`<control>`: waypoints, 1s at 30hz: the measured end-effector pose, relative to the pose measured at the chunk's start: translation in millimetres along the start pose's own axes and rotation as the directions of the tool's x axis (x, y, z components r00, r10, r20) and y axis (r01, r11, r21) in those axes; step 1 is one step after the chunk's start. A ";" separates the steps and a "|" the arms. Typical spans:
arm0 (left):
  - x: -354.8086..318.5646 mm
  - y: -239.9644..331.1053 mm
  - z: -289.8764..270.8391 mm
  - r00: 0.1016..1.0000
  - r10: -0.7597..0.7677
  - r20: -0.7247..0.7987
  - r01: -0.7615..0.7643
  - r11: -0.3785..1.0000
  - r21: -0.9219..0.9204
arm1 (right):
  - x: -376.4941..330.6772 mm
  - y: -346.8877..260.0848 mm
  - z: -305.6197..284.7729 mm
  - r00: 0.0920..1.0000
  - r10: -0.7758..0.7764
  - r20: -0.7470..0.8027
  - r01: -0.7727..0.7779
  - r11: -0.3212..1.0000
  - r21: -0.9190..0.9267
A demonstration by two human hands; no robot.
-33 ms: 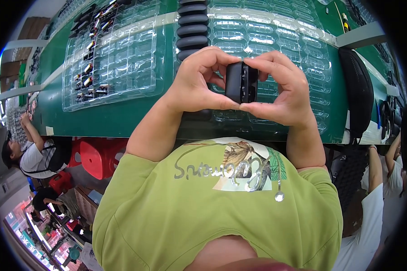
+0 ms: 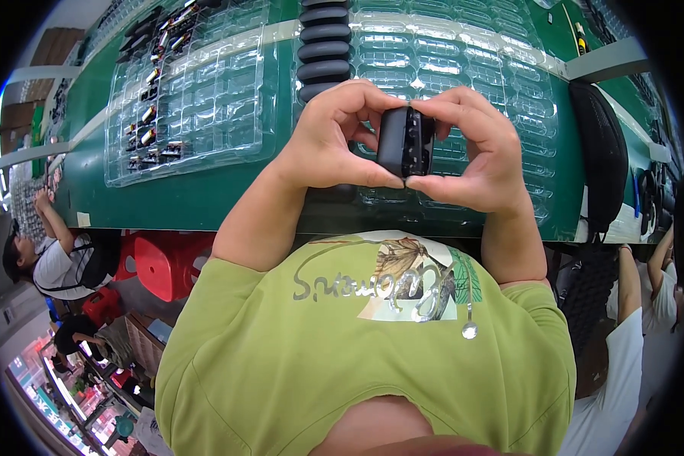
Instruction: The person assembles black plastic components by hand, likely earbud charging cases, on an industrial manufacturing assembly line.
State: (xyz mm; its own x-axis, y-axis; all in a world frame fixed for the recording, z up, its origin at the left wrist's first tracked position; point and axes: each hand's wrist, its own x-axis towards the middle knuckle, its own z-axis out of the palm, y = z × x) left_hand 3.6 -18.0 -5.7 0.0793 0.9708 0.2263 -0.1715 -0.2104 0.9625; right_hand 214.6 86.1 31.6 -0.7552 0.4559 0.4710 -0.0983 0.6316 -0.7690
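My left hand [image 2: 330, 137] and my right hand [image 2: 482, 156] together grip a small black box-shaped part [image 2: 406, 142], thumbs under it and fingers curled over its top. I hold it upright above the near edge of a green table [image 2: 205, 201]. Its facing side shows a narrow recessed strip with small details. Directly beneath my hands lies a clear plastic blister tray [image 2: 479, 68] with rows of pockets that look empty.
A second clear tray [image 2: 205, 99] at the left holds several small black parts in its far pockets. A stack of black oval pieces [image 2: 324, 45] stands between the trays. A black ribbed tray [image 2: 602, 152] lies at the right. Red stools [image 2: 163, 262] and other people [image 2: 53, 262] are nearby.
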 end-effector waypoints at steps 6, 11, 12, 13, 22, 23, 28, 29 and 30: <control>-0.8 0.9 0.4 0.999 -0.041 -0.034 0.042 0.999 0.027 | -0.2 2.5 5.3 0.996 -0.026 -0.082 0.028 0.999 0.020; 0.8 2.6 -0.5 1.000 -0.007 -0.021 0.009 0.997 0.081 | 0.4 0.6 4.1 0.994 -0.070 -0.080 0.067 0.997 -0.034; 0.9 2.9 -0.4 1.000 -0.011 -0.008 0.011 0.998 0.070 | 0.1 2.4 2.2 0.998 -0.041 -0.052 0.043 0.999 0.025; 0.5 3.1 0.0 1.000 -0.011 -0.009 0.012 0.998 0.070 | 0.0 3.5 0.6 0.998 -0.041 -0.052 0.043 0.999 0.026; 1.2 4.4 0.1 0.996 -0.008 -0.092 0.025 0.983 0.184 | -1.2 1.4 4.0 0.988 -0.092 -0.121 0.074 0.987 -0.141; 0.8 4.7 -0.1 0.997 -0.015 -0.075 0.027 0.987 0.160 | -2.2 2.7 2.5 0.992 -0.056 -0.109 0.046 0.995 -0.090; 2.3 4.6 0.1 0.998 -0.018 -0.068 0.026 0.994 0.110 | -2.1 5.3 0.9 0.997 0.016 -0.078 -0.015 1.000 0.020; 2.3 5.0 0.5 0.998 -0.027 -0.059 0.033 0.995 0.093 | -1.9 4.5 1.7 0.997 0.024 -0.073 -0.022 0.999 0.024; 2.1 5.0 0.9 0.998 -0.036 -0.051 0.040 0.996 0.075 | -2.1 3.9 2.1 0.997 0.032 -0.068 -0.031 0.999 0.028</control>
State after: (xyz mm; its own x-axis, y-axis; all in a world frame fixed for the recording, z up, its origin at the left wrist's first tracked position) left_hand 3.8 -17.2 -0.3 0.0355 0.9824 0.1832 -0.0939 -0.1793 0.9793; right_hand 214.4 86.2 26.7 -0.7125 0.5175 0.4739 -0.0931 0.5997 -0.7948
